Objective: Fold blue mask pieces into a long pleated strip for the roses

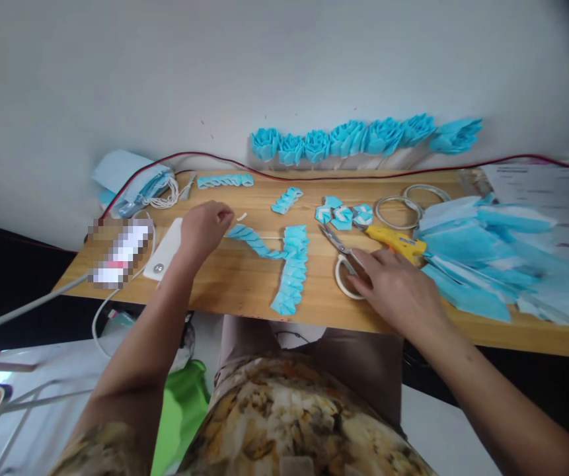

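My left hand is closed above the desk, at the left end of a twisted blue folded strip; whatever its fingers may hold is hidden. That strip meets a wider pleated blue strip lying near the front edge. My right hand rests with fingers apart over the handles of white-handled scissors, whose blades point up and left; a grip on them cannot be made out. Just beyond it lies a yellow glue gun. Short folded blue pieces sit behind the scissors.
Several blue paper flowers line the wall. Blue sheets and tape rings lie right. A white power bank, a phone and cables are left. A red-black cable crosses the back of the wooden desk.
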`<state>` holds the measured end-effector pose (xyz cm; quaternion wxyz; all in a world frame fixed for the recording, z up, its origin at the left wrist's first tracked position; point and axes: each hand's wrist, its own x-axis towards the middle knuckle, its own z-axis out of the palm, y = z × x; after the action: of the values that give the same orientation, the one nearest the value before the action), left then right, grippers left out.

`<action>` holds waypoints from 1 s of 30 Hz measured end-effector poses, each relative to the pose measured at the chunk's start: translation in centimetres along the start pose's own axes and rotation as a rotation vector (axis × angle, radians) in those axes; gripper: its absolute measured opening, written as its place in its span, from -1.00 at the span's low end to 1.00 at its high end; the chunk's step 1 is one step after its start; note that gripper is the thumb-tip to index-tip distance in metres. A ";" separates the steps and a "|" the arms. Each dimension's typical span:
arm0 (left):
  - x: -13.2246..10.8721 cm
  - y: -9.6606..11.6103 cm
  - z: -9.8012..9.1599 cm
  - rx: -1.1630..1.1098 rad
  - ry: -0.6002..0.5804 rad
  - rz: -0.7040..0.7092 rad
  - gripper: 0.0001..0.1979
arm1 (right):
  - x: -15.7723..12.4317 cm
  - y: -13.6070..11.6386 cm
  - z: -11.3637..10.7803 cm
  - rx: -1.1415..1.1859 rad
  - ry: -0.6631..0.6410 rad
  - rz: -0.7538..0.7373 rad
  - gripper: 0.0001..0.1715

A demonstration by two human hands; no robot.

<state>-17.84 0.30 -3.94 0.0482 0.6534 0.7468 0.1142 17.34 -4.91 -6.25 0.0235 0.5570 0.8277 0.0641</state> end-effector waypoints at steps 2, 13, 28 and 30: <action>1.9 0.7 0.0 0.134 -0.088 0.013 -0.71 | 0.1 0.0 0.2 -0.010 -0.020 0.016 -0.57; 5.6 2.3 2.9 0.292 -0.198 0.036 -0.62 | -2.4 1.8 1.4 0.066 0.020 0.055 -0.57; -11.1 -3.6 -3.7 -0.227 -0.028 0.197 -0.81 | -4.2 -0.8 0.9 0.247 0.213 0.117 -0.65; -13.2 -6.3 -2.2 -0.253 -0.061 0.328 -0.86 | -5.0 -1.1 0.9 0.248 0.228 0.118 -0.67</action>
<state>-22.52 -13.74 -4.31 0.1331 0.7580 0.6085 0.1935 18.33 -9.85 -7.47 -0.1434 0.5923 0.7925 0.0255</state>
